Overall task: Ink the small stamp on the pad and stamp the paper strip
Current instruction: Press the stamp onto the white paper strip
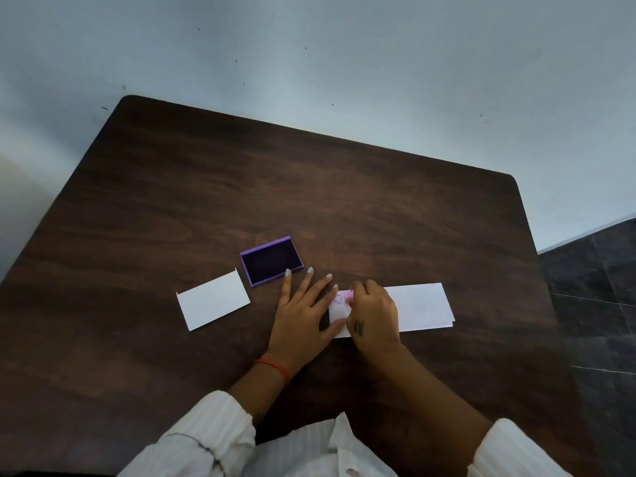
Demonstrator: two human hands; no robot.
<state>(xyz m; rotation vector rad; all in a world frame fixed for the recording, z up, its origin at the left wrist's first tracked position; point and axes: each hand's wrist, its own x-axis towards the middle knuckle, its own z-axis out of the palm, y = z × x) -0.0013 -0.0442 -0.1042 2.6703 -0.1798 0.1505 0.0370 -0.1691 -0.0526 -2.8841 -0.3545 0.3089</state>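
A white paper strip (418, 306) lies on the dark wooden table (309, 187), right of centre. My right hand (373, 316) rests on the strip's left part, fingers pinched on a small pink stamp (348, 295) held at the paper. A purple round print (339, 299) shows on the strip just left of the stamp. My left hand (304, 313) lies flat with fingers spread, its thumb on the strip's left end. The purple ink pad (272, 260) sits uncovered just beyond my left fingertips.
A white rectangular lid or card (213, 300) lies left of the ink pad. The table's far edge meets a pale wall. Dark floor tiles (599, 304) show past the table's right edge.
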